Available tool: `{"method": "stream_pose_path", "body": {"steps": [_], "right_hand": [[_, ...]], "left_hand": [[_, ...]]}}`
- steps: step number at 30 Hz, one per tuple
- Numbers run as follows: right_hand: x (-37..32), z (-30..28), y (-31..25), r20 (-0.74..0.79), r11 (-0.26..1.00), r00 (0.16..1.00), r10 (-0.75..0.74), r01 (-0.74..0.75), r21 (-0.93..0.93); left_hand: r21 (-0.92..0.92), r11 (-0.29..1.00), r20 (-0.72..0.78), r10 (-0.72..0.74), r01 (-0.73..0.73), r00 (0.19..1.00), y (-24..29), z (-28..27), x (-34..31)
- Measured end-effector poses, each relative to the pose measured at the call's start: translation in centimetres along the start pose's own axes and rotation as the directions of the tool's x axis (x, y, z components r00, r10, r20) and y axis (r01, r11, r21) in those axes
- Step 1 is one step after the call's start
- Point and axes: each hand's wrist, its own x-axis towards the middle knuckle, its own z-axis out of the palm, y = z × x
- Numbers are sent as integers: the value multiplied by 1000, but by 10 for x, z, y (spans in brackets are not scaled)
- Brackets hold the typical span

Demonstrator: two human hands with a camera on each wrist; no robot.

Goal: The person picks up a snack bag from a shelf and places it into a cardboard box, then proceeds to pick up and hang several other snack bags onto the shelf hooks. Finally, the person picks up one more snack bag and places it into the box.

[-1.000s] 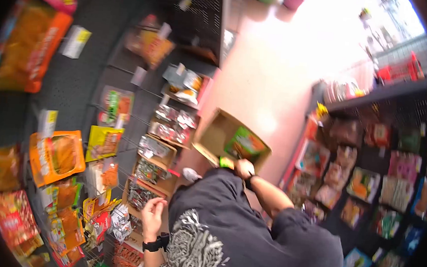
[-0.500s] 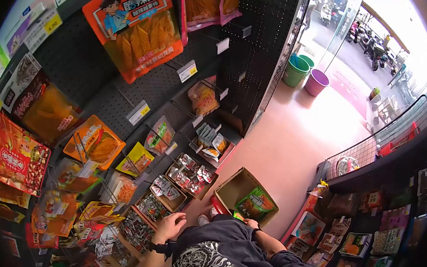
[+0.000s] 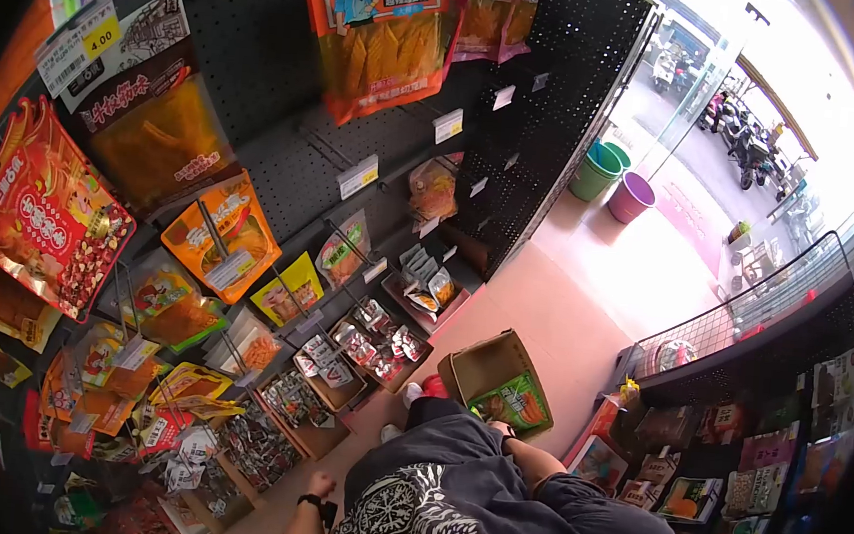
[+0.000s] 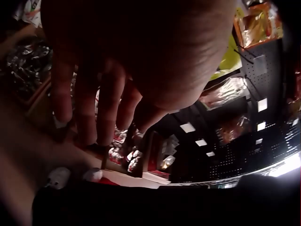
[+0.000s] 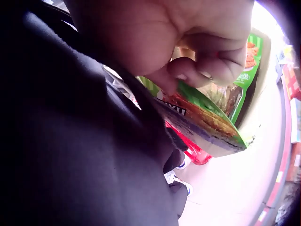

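My right hand has its fingers curled on the upper edge of a green snack bag with a food picture. Just past it, a cardboard box holds a larger green snack packet, which leans against the inner wall. In the head view the shirt and forearm hide most of the right hand. Down at the left side, my left hand hangs beside the shelf with nothing in it. Its fingers droop loosely in the left wrist view, over small-packet boxes.
Hanging snack bags fill the black pegboard shelf on the left. A low rack of packets stands on the right. Green and purple buckets stand near the doorway, and a pink floor aisle runs between the shelves.
My left hand has dropped lower, away from in front of the small boxes. The head view has turned, so the left shelf lies further right. The right hand is now more hidden by the shirt.
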Motion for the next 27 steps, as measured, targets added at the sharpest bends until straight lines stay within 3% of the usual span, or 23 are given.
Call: {"method": "stream_pose_path", "body": {"steps": [1, 2, 3, 5, 6, 7, 10, 11, 12, 13, 15, 16, 17, 18, 19, 20, 21, 22, 23, 24, 25, 27], "right_hand": [[11, 0, 4, -25, 998, 999, -43, 42, -38], [26, 0, 13, -59, 995, 995, -76, 72, -68], [43, -1, 20, -68, 997, 998, -13, 8, -72], [70, 0, 27, -71, 988, 994, 79, -87, -129], [79, 1, 31, -59, 975, 993, 106, -115, -192], [45, -24, 17, -70, 983, 985, 161, -166, -81], [24, -55, 12, -114, 984, 979, 171, -176, -37], [23, -62, 14, -183, 975, 958, 221, -222, 16], [23, -76, 18, -139, 956, 947, 289, -293, -14], [24, -87, 19, -88, 935, 934, 346, -351, -55], [84, -84, 51, 40, 807, 939, 341, -271, -525], [52, -103, 50, -258, 950, 915, 311, -300, 84], [132, -75, 105, -273, 913, 951, 148, -237, -332], [100, -107, 85, -224, 860, 966, 132, -224, -459], [92, -129, 74, -55, 597, 997, 44, -71, -799], [86, -148, 71, -105, 692, 992, 68, -123, -711], [93, -170, 63, -23, 634, 974, 226, -165, -756], [78, -189, 79, -336, 960, 934, 125, -199, -196], [47, -229, 49, -417, 960, 897, 145, -229, -158], [49, -251, 61, -531, 972, 845, -59, -74, -225], [32, -282, 44, -615, 971, 784, -87, -70, -227], [-5, -355, 9, -598, 930, 759, -258, 28, -366]], "left_hand": [[-269, 961, 99, -32, 57, 995, -47, 13, 12], [-435, 848, 240, -217, 304, 946, -63, 27, 20], [-537, 653, 368, -389, 535, 845, -79, 40, 29], [-381, 880, 246, -198, 282, 949, -83, 41, -2], [-344, 908, 241, -160, 239, 957, -66, 42, -13], [-318, 923, 245, -141, 217, 959, -52, 42, -19], [-278, 948, 250, -88, 158, 964, -21, 37, -20], [-266, 955, 250, -67, 135, 966, -11, 36, -21], [-252, 961, 249, -50, 114, 967, 0, 32, -18], [-244, 965, 239, -33, 93, 970, 8, 28, -16], [-233, 972, 199, 17, 31, 980, 33, 16, -13], [-226, 974, 172, 48, -8, 984, 46, 10, -9], [-217, 975, 139, 74, -43, 988, 65, 1, -2], [-201, 978, 103, 82, -60, 991, 81, -6, 5], [-336, 940, 116, 110, -66, 987, 67, -8, 65], [-323, 942, 46, -81, 92, 996, 104, -19, 68], [-354, 933, 4, -70, 67, 998, 129, -19, 74], [-383, 923, -44, -56, 35, 997, 156, -17, 81], [-286, 957, -100, 17, -45, 995, 192, -14, 84], [-180, 977, -148, 89, -115, 985, 228, -10, 82], [-195, 959, -165, 174, -205, 971, 260, 1, 86], [-38, 912, -104, 402, -407, 910, 321, 26, 105]]}}
